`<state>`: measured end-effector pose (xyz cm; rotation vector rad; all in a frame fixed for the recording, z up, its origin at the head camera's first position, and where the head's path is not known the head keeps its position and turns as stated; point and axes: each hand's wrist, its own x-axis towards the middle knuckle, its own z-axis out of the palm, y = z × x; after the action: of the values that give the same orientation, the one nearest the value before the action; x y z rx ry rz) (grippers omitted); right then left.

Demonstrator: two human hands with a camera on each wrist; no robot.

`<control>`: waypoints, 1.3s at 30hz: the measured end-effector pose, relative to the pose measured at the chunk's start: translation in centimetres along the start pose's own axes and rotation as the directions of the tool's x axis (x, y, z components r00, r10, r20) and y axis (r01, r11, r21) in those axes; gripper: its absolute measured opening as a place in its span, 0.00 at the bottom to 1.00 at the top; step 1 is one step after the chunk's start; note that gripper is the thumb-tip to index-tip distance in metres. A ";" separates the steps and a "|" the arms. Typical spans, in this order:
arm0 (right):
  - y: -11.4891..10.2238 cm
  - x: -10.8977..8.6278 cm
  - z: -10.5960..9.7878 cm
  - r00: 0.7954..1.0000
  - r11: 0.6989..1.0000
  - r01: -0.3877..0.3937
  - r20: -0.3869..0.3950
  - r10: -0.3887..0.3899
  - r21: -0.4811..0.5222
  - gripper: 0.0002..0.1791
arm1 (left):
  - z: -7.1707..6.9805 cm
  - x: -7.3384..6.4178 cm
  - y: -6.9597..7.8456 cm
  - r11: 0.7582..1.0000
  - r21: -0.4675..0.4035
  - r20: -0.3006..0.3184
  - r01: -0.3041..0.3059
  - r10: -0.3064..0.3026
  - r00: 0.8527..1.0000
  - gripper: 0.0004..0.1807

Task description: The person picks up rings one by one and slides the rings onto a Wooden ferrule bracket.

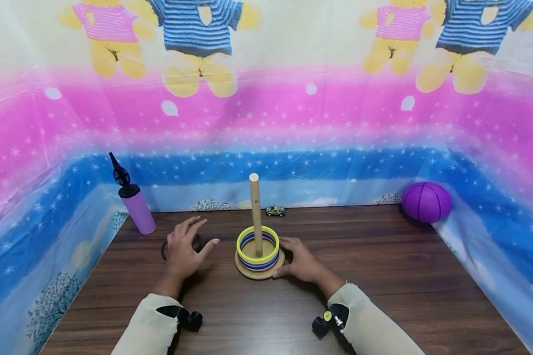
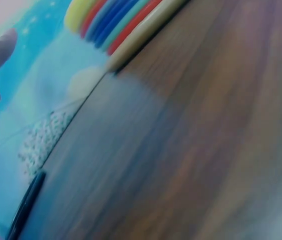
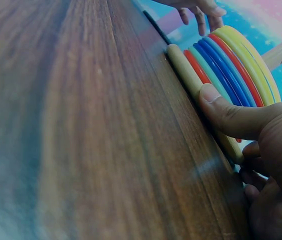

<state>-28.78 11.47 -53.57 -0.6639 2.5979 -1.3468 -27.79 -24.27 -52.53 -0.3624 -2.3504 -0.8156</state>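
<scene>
A ring-toss stand with a round wooden base (image 1: 255,275) and an upright peg (image 1: 255,207) stands mid-table. Around the peg lie stacked coloured rings (image 3: 233,75), yellow on top, with red, blue and green beneath. My right hand (image 1: 304,261) grips the base at its right side, thumb (image 3: 231,117) on the near edge and fingers curled behind it. Left of the stand, my left hand (image 1: 184,249) is above the table, thumb and fingers spread, holding nothing. Partly hidden behind it is a black ring-like thing (image 1: 163,250); whether they touch, I cannot tell.
A purple hand pump (image 1: 137,212) with a black top stands at the back left. Behind the stand sits a small toy car (image 1: 275,211). A purple ball (image 1: 426,202) rests at the back right corner. Printed cloth (image 1: 320,162) encloses the table's back and sides.
</scene>
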 end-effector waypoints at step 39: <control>0.1 0.0 0.2 1.000 1.000 -0.006 -0.010 0.006 -0.006 0.53 | -4.5 -1.0 -5.3 0.931 0.216 0.380 0.294 -0.358 0.853 0.55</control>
<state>-28.81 11.37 -53.80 -0.6513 2.6106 -1.3454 -27.28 -31.27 -52.87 -0.0677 -2.9109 -0.7618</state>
